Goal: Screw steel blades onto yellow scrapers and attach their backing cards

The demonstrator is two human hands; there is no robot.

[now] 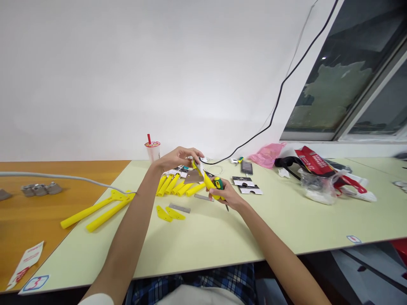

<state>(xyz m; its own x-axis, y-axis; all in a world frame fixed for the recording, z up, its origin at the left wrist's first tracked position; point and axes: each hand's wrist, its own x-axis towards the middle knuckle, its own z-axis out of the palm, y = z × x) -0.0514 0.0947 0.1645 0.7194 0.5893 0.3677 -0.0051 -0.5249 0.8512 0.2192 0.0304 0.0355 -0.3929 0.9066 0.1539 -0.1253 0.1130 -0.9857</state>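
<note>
Raised over the table is a yellow scraper [208, 183] with a tube-shaped handle, tilted between my two hands. My left hand [181, 157] pinches its upper end, where a pale part shows; the fingertips partly cover that end. Lower down, my right hand [229, 195] is closed around the handle. The same hand also keeps a screwdriver [218, 183] with a green and yellow grip, its dark shaft pointing down below the fingers. Under my hands lie two flat yellow plates [174, 213] with holes and grey metal blades [179, 208]. Behind them is a row of yellow handles [168, 185].
Two more yellow scraper pieces [110, 214] lie at left. A cup with a red straw [153, 150] stands by the wall. Black-and-white packets [246, 185], a dark phone-like device [246, 167], a pink bag [267, 155] and a red bag [314, 161] are at right. A black cable [276, 101] hangs down.
</note>
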